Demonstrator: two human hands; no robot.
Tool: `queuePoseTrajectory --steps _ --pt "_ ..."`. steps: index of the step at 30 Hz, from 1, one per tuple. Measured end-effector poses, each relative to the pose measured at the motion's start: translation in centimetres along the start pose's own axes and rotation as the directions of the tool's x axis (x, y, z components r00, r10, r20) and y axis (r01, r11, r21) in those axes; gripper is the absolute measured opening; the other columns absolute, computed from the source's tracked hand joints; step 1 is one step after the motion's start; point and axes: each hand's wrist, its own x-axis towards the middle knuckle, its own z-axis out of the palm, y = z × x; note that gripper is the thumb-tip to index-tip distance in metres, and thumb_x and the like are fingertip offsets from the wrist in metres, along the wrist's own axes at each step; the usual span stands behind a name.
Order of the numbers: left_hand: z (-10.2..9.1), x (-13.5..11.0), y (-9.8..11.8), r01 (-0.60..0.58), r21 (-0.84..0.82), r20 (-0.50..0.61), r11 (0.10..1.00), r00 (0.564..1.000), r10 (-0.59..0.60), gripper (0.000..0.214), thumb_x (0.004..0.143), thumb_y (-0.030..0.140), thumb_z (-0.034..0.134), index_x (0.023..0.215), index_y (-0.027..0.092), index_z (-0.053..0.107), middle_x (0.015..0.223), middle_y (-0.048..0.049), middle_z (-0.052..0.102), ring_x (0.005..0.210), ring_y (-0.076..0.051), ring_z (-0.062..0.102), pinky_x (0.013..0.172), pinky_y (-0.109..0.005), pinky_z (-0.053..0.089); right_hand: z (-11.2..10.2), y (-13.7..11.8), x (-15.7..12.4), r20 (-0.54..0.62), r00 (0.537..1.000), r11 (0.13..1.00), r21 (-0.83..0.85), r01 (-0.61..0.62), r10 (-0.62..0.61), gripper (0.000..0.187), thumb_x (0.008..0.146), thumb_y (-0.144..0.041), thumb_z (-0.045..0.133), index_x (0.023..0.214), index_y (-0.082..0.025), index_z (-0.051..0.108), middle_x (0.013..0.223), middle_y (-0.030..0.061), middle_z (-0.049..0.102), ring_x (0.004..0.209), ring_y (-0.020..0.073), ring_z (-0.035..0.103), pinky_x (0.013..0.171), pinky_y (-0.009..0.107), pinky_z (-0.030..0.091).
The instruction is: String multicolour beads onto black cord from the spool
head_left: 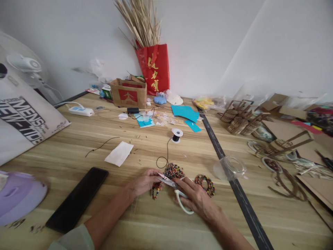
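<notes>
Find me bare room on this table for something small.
Bare wood lies between the thread spool and the black strip, and between that strip and the brown bands. It's crowded around the left hand, right hand, scissors and bead pile, and at the back by the cardboard box.

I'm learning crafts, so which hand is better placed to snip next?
Probably the right hand: it holds the white-handled scissors, blades pointing toward the left hand, which holds a beaded strand.

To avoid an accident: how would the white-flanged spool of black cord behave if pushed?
The spool stands on end, so a gentle push would probably slide it. If tipped over, its round form could let it roll. Its loose, looping cord looks flexible and might trail.
</notes>
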Motion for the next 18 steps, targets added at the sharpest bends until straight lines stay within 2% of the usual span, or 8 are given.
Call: queuePoseTrajectory --steps 11,18 --pt "-0.03 -0.05 0.07 0.004 -0.029 0.006 1.000 1.000 -0.004 0.022 0.064 0.019 0.084 0.079 0.010 0.070 0.064 -0.0042 0.069 0.053 -0.013 0.063 0.053 -0.022 0.049 0.24 -0.09 -0.03 -0.041 0.999 1.000 0.008 0.007 -0.006 0.050 0.095 -0.019 0.053 0.142 -0.023 0.038 0.117 0.0104 0.059 0.102 0.0227 0.062 0.090 0.035 0.055" --pt "-0.39 0.17 -0.29 0.015 -0.036 -0.018 0.999 1.000 -0.015 0.028 0.061 0.022 0.087 0.080 0.009 0.071 0.065 -0.0047 0.069 0.053 -0.013 0.062 0.055 -0.022 0.050 0.59 0.21 -0.10 -0.042 0.999 0.999 0.044 0.001 0.001 0.050 0.094 -0.018 0.054 0.142 -0.021 0.039 0.120 0.0116 0.058 0.105 0.0233 0.062 0.092 0.035 0.054"
